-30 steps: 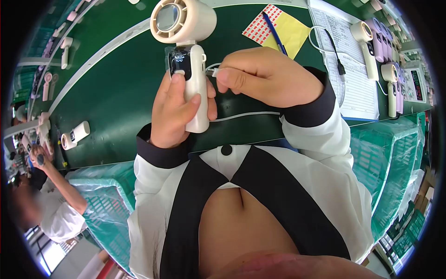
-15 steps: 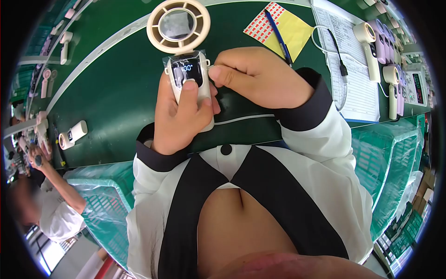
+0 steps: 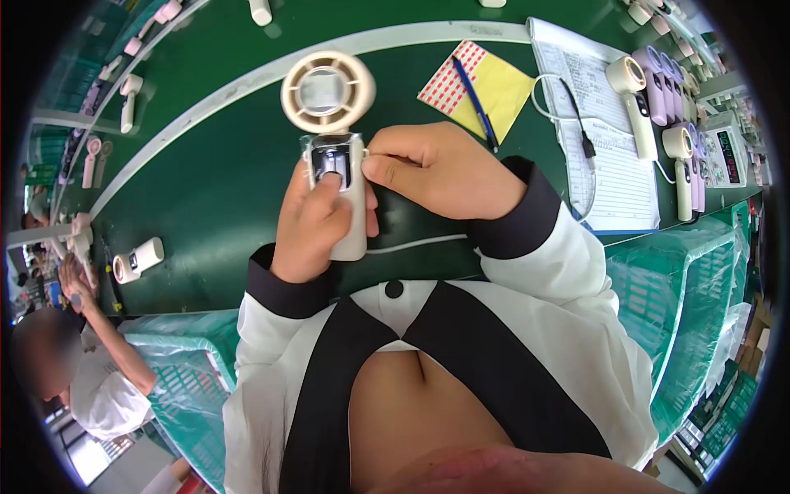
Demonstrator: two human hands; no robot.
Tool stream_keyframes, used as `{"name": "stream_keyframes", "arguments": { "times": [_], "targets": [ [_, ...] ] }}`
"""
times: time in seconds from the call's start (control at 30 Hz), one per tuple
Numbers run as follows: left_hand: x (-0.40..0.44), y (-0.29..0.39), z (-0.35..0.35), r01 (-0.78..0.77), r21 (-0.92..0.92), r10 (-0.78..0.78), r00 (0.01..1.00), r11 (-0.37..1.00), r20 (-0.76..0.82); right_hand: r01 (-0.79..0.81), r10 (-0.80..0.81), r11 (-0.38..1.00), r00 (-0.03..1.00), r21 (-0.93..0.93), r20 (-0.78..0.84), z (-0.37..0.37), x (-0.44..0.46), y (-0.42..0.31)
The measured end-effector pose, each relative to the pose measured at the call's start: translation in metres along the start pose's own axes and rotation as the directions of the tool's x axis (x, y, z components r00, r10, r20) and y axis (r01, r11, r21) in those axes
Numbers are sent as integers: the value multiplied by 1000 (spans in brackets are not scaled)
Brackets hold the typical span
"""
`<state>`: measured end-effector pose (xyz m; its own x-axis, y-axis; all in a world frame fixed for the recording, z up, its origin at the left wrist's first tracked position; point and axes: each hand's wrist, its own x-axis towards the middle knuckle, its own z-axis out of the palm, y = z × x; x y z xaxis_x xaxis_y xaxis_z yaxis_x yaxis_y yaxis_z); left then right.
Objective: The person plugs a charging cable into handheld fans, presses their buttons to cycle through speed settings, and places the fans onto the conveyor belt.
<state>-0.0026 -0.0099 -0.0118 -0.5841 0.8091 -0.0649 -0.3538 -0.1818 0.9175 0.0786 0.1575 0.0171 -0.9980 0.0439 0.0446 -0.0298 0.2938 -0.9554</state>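
A cream handheld fan (image 3: 353,218) stands in my left hand (image 3: 309,222), its round head tilted away at the top. My left fingers wrap the handle, and the thumb presses on the dark glossy front panel (image 3: 332,156). Clear film sticks up around the panel's upper edge. My right hand (image 3: 448,169) is closed in a pinch against the fan's right side, by a small loop there. Whatever lies between its thumb and finger is hidden. A white cable (image 3: 415,243) runs along the table behind the handle's lower end.
A yellow sheet (image 3: 508,95) with red-printed labels carries a blue pen (image 3: 475,103). Right of it are written papers (image 3: 613,193), a cable, several upright fans (image 3: 638,123) and a meter (image 3: 726,152). Another fan (image 3: 138,259) lies left. Green crates (image 3: 185,362) flank me; a co-worker (image 3: 107,370) sits left.
The view has shifted, so the table sits lower in it. The fan's head appears smaller and the lit digits on its panel no longer show. Both hands keep their hold.
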Motion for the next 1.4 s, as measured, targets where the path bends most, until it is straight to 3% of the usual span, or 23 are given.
{"name": "stream_keyframes", "arguments": {
  "times": [0.03,0.17,0.23,0.27,0.33,0.4,0.43,0.5,0.57,0.6,0.67,0.7,0.77,0.83,0.87,0.93,1.0,1.03,1.17,1.2,1.33,1.4],
  "targets": [
    [6,3,0,-11,2,11,1000,1000,10,8,-8,1000,1000,-10,-7,-1,-1,0],
    [46,18,3,-65,-188,34,986,980,-165,-76,-67,954,889,-291,-453,2,3,-1],
    [94,11,-7,-141,8,136,935,990,-327,11,-272,887,821,-462,-502,9,6,9],
    [114,13,-7,-163,11,157,932,987,-325,28,-293,880,817,-474,-496,13,6,12],
    [154,18,5,-124,293,217,925,948,-311,75,-397,770,834,-634,-384,18,5,13],
    [199,20,15,-68,547,266,919,834,-290,178,-546,649,786,-740,-290,21,5,9],
    [228,9,11,-154,593,341,915,790,-216,184,-565,628,776,-756,-281,21,6,12],
    [281,-2,10,-138,528,283,937,838,-204,114,-480,652,827,-749,-292,27,4,15],
    [322,-8,5,-223,704,361,931,674,-50,129,-477,648,837,-751,-267,28,4,14],
    [328,-4,10,-227,705,380,923,671,-65,128,-466,645,847,-754,-255,25,5,14],
    [337,0,21,-10,903,318,937,429,-141,121,-430,644,874,-755,-227,20,4,15],
    [338,-2,21,13,900,327,930,436,-171,148,-433,644,879,-751,-199,19,3,16],
    [338,-1,11,-23,977,742,654,212,-146,159,-452,643,868,-749,-205,17,6,18],
    [334,4,-8,57,998,967,254,-42,26,160,-472,641,854,-750,-221,18,9,18],
    [332,9,-23,76,996,971,240,-40,21,183,-482,637,853,-749,-201,18,10,17],
    [330,19,-59,286,947,901,355,148,-248,198,-422,718,886,-667,-192,17,9,13],
    [326,24,-88,498,816,757,401,293,-516,198,-355,793,919,-576,-172,17,7,10],
    [325,28,-93,506,809,764,380,301,-522,220,-368,787,917,-576,-153,16,7,8],
    [323,36,-102,412,876,595,648,252,-476,222,-314,804,946,-552,-77,15,5,6],
    [316,41,-104,423,871,600,637,252,-483,236,-322,804,945,-547,-65,15,7,7],
    [293,49,-102,415,866,712,695,-277,-105,213,-308,802,948,-558,-81,14,6,15],
    [290,47,-109,358,886,682,728,-295,-67,209,-296,808,952,-551,-73,15,6,14]
  ]
}}
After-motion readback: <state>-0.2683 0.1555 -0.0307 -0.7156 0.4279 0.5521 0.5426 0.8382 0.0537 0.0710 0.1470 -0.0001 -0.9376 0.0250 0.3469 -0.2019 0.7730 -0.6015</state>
